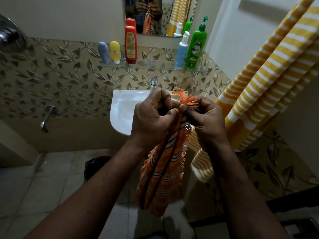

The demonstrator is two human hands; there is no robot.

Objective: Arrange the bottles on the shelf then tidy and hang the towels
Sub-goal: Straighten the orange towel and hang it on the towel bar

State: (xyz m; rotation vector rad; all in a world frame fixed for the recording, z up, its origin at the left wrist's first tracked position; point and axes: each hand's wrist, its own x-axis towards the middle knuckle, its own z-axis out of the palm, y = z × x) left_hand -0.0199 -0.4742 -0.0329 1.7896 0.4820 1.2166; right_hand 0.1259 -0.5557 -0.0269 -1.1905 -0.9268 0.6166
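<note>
Over sink: towel between left hand, right hand

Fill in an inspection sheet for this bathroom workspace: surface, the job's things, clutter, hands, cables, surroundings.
Surface: glass shelf, fixed to the wall below the mirror and above the sink.
Job's things: five bottles standing on the shelf: grey-blue tube, yellow tube and red bottle at left, pale blue pump bottle and green pump bottle at right. Orange towel bunched lengthwise, hanging from the hands. Yellow striped towel hanging at right.
Clutter: dark bin on the floor.
Hands: left hand and right hand both pinch the orange towel's fringed top end.
Cables: nothing seen.
Surroundings: leaf-patterned tiles, tap, wall spout at left.
</note>
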